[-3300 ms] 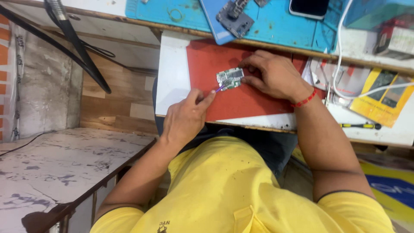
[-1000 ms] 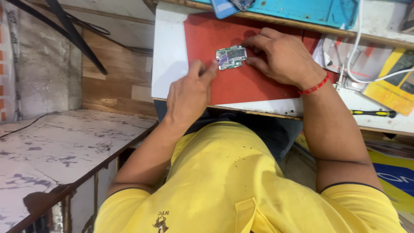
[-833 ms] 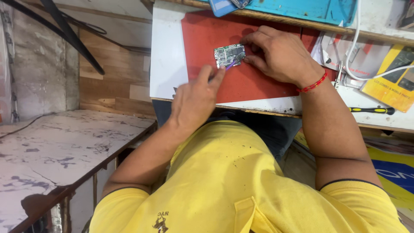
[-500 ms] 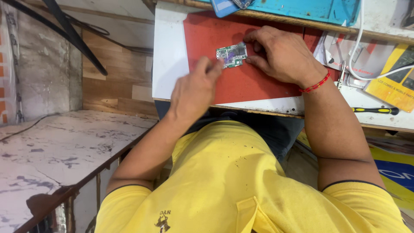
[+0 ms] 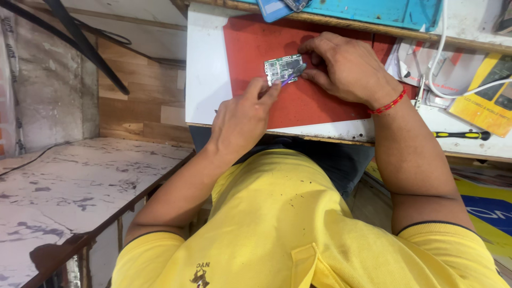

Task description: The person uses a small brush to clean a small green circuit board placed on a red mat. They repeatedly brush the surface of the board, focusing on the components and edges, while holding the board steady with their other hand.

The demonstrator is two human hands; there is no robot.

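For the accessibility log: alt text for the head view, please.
Person in a yellow shirt works a small circuit board on a red mat; left hand holds a thin tool to it, right hand steadies it.

On the tabletop lies a mat, and on the mat a circuit board — the left hand just before it, the right hand touching its right edge — with a screwdriver well off to the right.

Small green circuit board, rectangular, lying flat on the red mat; thin metal tool resting tilted across its right edge.
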